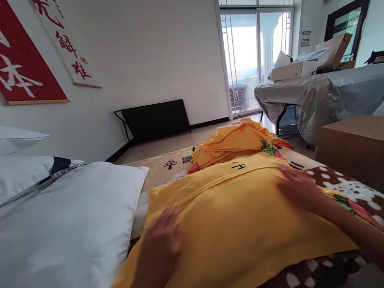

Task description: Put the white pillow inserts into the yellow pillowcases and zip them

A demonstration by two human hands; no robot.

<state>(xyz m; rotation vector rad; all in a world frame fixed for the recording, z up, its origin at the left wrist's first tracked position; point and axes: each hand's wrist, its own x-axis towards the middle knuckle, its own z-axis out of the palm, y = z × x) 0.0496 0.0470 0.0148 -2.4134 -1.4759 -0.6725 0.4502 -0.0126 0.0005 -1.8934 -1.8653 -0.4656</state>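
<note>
In the head view, a creased-seamed yellow pillowcase fills lower centre, its near edge over spotted cloth; smooth white pillows crowd the left. Left hand and right hand, blurred, spread flat over it, gripping nothing.

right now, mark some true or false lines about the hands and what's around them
1. The white pillows lie to the right of the yellow cloth. False: they lie to its left.
2. The orange cloth lies beyond the yellow cloth. True.
3. The left hand is on a pillow. False: it is over the yellow cloth.
4. The right hand is over the yellow cloth. True.
5. The red banner hangs on the right. False: it hangs on the left.
</note>
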